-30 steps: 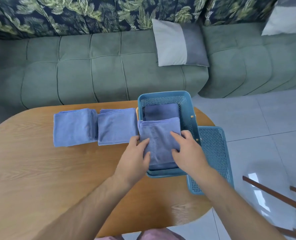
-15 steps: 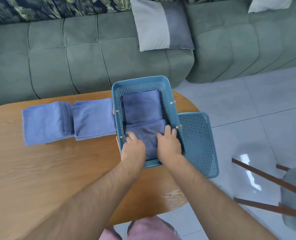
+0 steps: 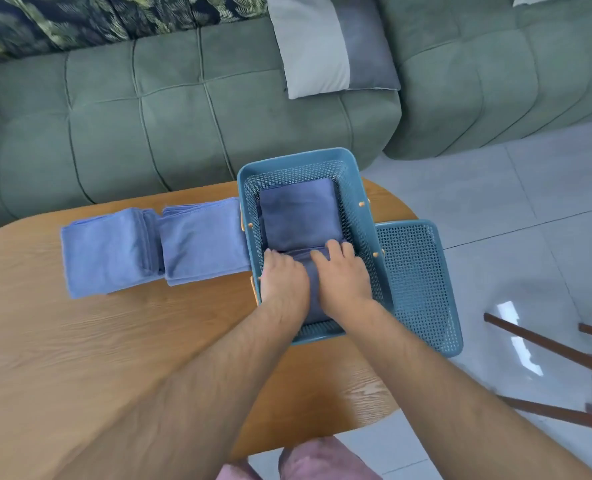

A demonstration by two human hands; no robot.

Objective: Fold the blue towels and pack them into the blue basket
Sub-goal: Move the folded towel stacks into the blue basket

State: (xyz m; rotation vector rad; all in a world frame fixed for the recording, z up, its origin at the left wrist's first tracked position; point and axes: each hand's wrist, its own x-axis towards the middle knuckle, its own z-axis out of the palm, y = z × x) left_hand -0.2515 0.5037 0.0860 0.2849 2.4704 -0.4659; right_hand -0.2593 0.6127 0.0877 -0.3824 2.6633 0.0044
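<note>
Folded blue cloth towel (image 3: 310,282) lies in the near half of the blue perforated plastic basket (image 3: 298,155), at the oval wooden table's (image 3: 114,341) far right edge. The left hand (image 3: 282,278) and right hand (image 3: 343,275) press it down, fingers flat and close together, gripping nothing.

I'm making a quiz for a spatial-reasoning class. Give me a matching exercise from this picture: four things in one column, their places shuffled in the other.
Things
1. cushion
2. basket lid
3. leftmost towel stack
4. far towel

Places
A. on the table, left of everything else
B. inside the blue basket
C. on the sofa
D. right of the basket, overhanging the table's edge

Pairs: 1-C, 2-D, 3-A, 4-B
</note>
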